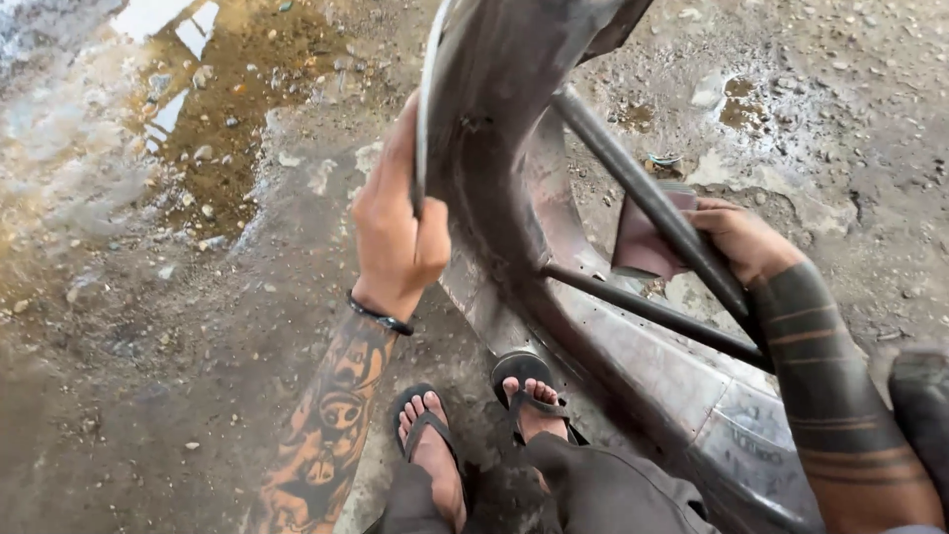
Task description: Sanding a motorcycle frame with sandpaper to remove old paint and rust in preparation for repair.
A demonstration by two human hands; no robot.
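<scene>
One metal fender [494, 148], two bars [643, 198], two hands [395, 237] gripping.

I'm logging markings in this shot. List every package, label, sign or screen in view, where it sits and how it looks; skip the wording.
One only: a faint embossed marking on the curved metal panel, lower right near the right forearm; grey on grey, small, too blurred to make out. No packages, signs or screens.

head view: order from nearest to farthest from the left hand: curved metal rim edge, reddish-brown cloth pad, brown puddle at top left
1. Curved metal rim edge: gripped by the left hand itself.
2. Reddish-brown cloth pad: to the right, past the dark metal bars, under the right hand.
3. Brown puddle: upper left on the wet ground.
</scene>
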